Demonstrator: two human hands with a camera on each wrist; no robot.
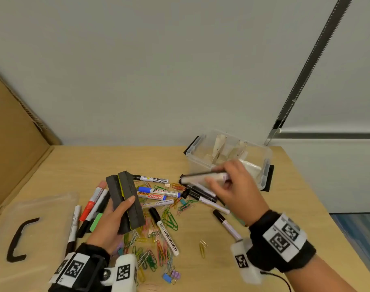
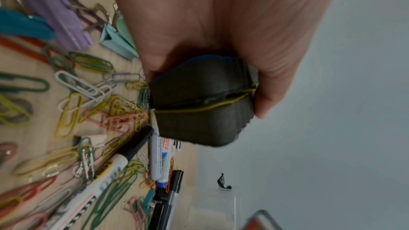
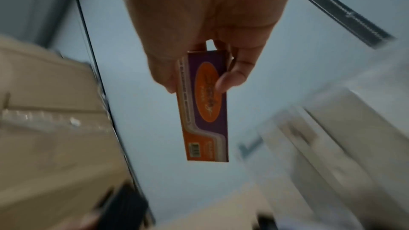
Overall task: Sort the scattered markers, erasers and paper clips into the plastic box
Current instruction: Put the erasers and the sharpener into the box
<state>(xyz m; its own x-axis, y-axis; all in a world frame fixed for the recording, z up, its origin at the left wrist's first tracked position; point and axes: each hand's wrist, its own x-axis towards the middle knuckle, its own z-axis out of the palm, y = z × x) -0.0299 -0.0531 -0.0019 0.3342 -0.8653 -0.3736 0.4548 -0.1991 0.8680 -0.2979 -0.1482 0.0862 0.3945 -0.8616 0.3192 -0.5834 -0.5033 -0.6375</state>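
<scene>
The left hand (image 1: 114, 218) is gripping two dark felt erasers (image 1: 125, 202) edged in yellow; the right hand (image 1: 234, 186) is pinching one eraser (image 3: 204, 104), orange and purple labelled.

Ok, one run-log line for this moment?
left hand: holds two erasers | right hand: holds eraser box near plastic box | markers, clips still on table

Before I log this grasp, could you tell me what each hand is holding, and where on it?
The left hand grips two dark erasers, stacked together, around their lower half. The right hand pinches a flat orange-and-purple eraser at one end.
</scene>
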